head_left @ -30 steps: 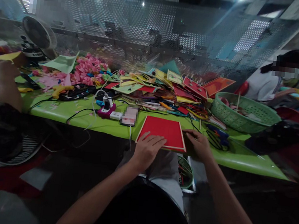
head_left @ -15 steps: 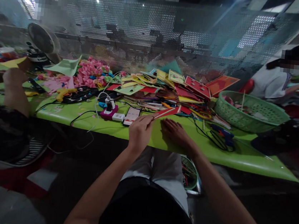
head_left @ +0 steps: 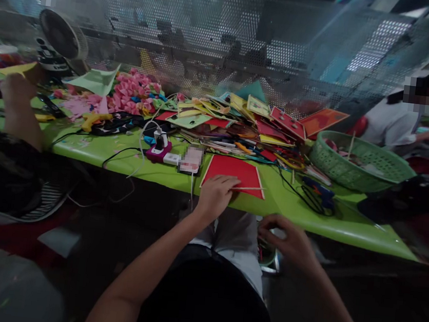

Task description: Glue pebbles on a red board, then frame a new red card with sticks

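Note:
A red sheet (head_left: 233, 168) with thin pale sticks along its side edges lies flat on the green table (head_left: 169, 177). My left hand (head_left: 216, 195) rests on its near edge, fingers together over a thin pale stick (head_left: 250, 189) that runs out to the right. Off the table's front edge, above the floor basket, my right hand (head_left: 283, 236) hangs with thumb and fingers curled toward each other; whether anything small is between the fingertips is too dark to tell. A phone (head_left: 191, 159) lies left of the sheet.
Behind lie piled cards and sticks (head_left: 243, 115) and pink paper pieces (head_left: 131, 94). A green basket (head_left: 361, 165) and a glue gun (head_left: 319, 193) are right, a purple power adapter (head_left: 158, 152) left. A neighbour's hand (head_left: 19, 89) is far left; another person sits far right.
The red sheet, earlier tilted up in my left hand, now lies flat. My left hand has moved slightly right and down. My right hand has left the tabletop and come back toward me.

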